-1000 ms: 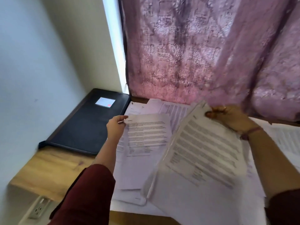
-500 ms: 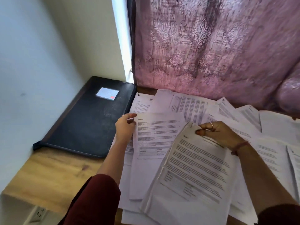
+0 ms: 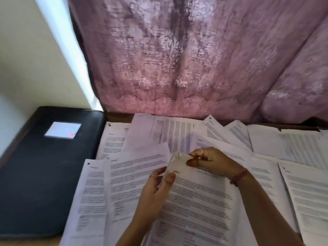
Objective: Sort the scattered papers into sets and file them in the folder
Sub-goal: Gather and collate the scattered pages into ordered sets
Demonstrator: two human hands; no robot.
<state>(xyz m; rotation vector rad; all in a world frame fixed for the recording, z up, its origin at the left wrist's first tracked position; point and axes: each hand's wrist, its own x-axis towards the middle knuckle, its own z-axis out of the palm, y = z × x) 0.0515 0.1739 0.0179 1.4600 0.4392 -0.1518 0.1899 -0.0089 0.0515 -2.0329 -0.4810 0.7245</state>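
Blurred paper set (image 3: 198, 197), corner pinched by both hands' fingers (image 3: 171, 176), hides sheets beneath.

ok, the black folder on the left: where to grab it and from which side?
Probably the near right corner of the folder, coming in with the left hand. The folder lies flat and closed; its left edge looks tight to the wall, and papers lie along its right edge. Both hands now pinch a sheet, so free one first.

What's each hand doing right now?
Left hand: pinches the left edge of the top sheet near its corner.
Right hand: pinches the same sheet's folded top corner.
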